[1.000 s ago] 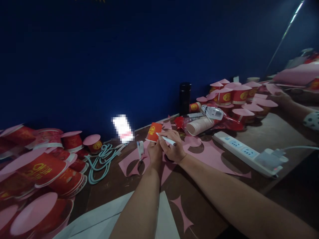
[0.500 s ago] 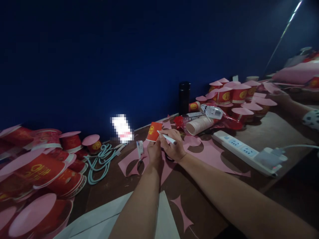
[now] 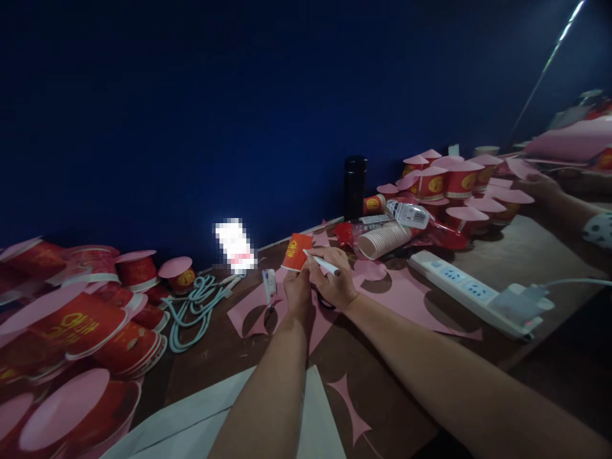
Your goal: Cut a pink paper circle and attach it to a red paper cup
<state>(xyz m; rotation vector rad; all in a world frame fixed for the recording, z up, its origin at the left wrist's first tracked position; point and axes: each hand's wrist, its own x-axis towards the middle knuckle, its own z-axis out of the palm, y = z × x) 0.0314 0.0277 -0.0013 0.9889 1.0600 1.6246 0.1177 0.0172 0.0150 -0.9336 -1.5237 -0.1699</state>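
Observation:
A red paper cup [image 3: 298, 250] with yellow characters lies tilted in my left hand [image 3: 297, 290], its white rim toward me. My left fingers are closed around it. In my right hand [image 3: 335, 277] is a white marker pen [image 3: 325, 263], pinched between the fingers, its tip at the right side of the cup. Below my hands, cut pink paper [image 3: 396, 293] with round holes covers part of the brown table. Beside my left hand lies a small white tube or pen [image 3: 269, 287]. A dark looped object, partly hidden, sits under my right hand.
Red cups with pink discs [image 3: 90, 322] crowd the left; more cups [image 3: 461, 180] stand at back right. A blue cable [image 3: 191, 319], lit phone [image 3: 235, 245], black bottle [image 3: 354, 186], stacked paper cups [image 3: 385, 240] and power strip [image 3: 468, 290] surround the work. A co-worker's hand [image 3: 540, 188] holds pink paper.
Almost nothing differs. The view shifts very slightly, and the cup stays in my left hand with the pen tip against its right side.

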